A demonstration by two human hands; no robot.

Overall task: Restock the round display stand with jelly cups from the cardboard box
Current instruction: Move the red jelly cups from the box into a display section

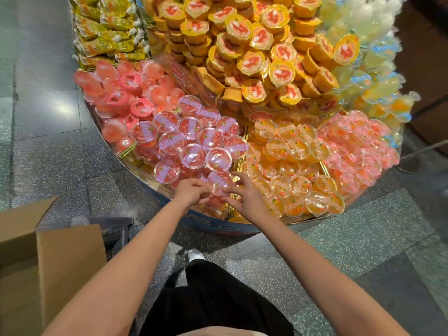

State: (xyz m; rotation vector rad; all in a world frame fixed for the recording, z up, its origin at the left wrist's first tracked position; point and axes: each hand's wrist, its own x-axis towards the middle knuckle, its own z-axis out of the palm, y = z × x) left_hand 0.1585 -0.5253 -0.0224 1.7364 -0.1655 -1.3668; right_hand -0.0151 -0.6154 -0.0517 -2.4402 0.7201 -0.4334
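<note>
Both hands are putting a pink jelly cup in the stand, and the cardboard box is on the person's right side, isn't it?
Not quite. The head view shows the cardboard box on the person's left side, not the right. The rest holds: the left hand and right hand are both on a pink jelly cup at the stand.

1. cardboard box (pixel 48 263): cut off by left edge, inside not visible.
2. round display stand (pixel 206 224): top and right side out of frame, base mostly hidden by stock.
3. jelly cup (pixel 219 185) lid print: too blurred to read.
4. left hand (pixel 191 192) fingertips: hidden behind that cup.
</note>
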